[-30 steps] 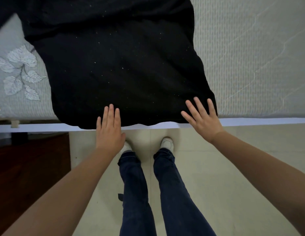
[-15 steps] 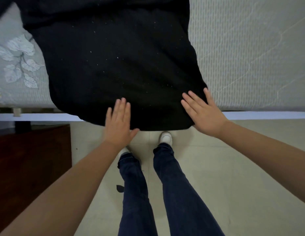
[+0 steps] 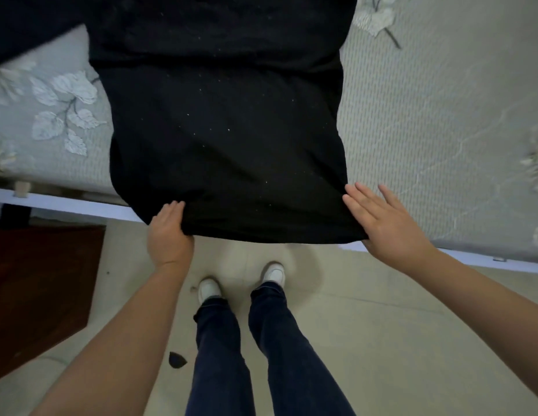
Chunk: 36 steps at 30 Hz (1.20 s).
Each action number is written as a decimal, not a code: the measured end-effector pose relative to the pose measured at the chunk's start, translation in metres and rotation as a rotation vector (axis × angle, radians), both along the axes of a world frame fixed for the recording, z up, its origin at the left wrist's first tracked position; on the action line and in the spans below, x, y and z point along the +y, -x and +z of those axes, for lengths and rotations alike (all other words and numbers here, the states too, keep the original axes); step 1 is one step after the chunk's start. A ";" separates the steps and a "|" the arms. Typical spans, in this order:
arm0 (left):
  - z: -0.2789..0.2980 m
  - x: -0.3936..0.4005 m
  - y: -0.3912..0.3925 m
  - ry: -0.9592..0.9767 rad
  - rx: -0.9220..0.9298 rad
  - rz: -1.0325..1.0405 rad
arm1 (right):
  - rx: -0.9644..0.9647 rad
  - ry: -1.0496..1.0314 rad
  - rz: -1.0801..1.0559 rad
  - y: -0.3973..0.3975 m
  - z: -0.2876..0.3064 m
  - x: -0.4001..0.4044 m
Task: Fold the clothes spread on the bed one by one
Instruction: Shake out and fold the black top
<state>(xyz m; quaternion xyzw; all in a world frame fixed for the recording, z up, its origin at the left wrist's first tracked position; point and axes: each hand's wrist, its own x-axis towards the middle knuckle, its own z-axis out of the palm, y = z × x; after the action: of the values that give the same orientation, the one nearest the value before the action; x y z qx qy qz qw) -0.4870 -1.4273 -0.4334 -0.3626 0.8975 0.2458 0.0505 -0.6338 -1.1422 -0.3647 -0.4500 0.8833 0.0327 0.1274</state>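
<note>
Left hand [image 3: 168, 232] fingers are curled round the black garment [image 3: 225, 139] hem while the right hand [image 3: 384, 223] lies spread beside its other corner, which is best pinched before both corners are lifted evenly.

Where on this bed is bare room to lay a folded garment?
Bare patterned bedsheet lies right of the black cloth garment, beyond the right hand. A narrower strip lies on its left, above the left hand. The middle is covered.

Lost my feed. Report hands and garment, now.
Left hand grips black garment hem. Right hand flat, open, at hem's other corner. Hem overhangs bed edge. Nothing blocking.
</note>
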 end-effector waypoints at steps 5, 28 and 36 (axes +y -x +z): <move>0.035 -0.041 -0.036 0.117 -0.024 -0.213 | 0.046 0.037 0.070 -0.027 -0.012 -0.014; 0.095 -0.144 0.014 0.269 -0.002 -0.593 | 0.040 -0.192 -0.506 -0.016 0.033 -0.082; 0.107 -0.206 0.178 0.415 -0.018 -0.637 | 0.108 -0.064 -0.639 0.141 0.028 -0.140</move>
<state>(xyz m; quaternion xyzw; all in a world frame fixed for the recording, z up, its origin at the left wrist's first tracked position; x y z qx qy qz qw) -0.6652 -1.6330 -0.3263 -0.0701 0.9955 0.0275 0.0579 -0.7746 -1.2827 -0.3367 -0.1434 0.9838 0.0424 0.0985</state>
